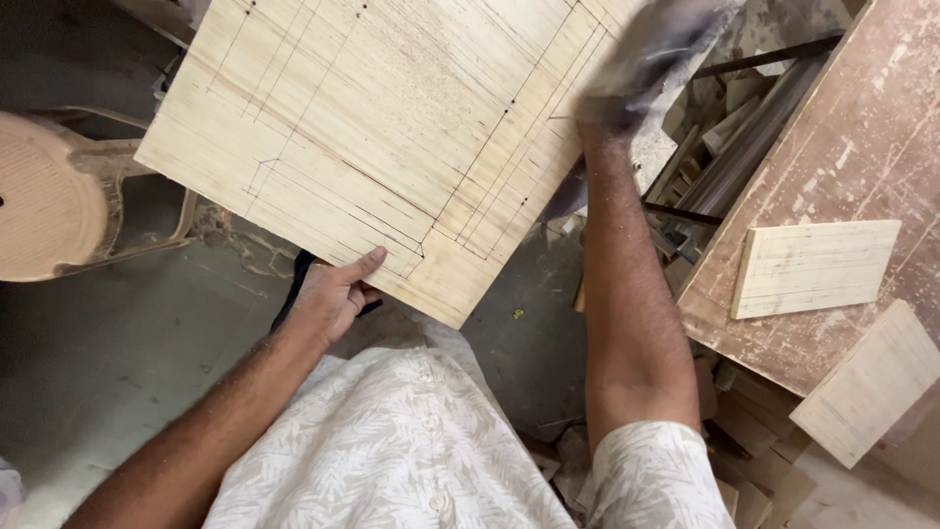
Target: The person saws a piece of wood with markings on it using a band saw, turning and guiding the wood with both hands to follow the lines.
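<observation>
- One round wooden stool (44,196) stands at the far left on the grey floor (98,372), its seat cut off by the frame edge
- One left hand (331,296) grips the near edge of the board, thumb flat on top, fingers hidden underneath
- One large pale wood board (392,127) with dark pencil lines and small dots is held tilted above the floor, between the two hands; its far end is cut off at the top
- One right hand (612,108) is at the board's right edge, heavily blurred, so I cannot tell whether it is clenched or loose; a grey smear above it is too blurred to name
- Offcuts and strips (720,147) lie piled below the worktop edge, partly hidden by the right arm
- One worn, dusty worktop (852,137) at the right carries one small rectangular wood piece (813,266)
- One more wood piece (867,382) lies just beside the worktop's near corner, overhanging it
</observation>
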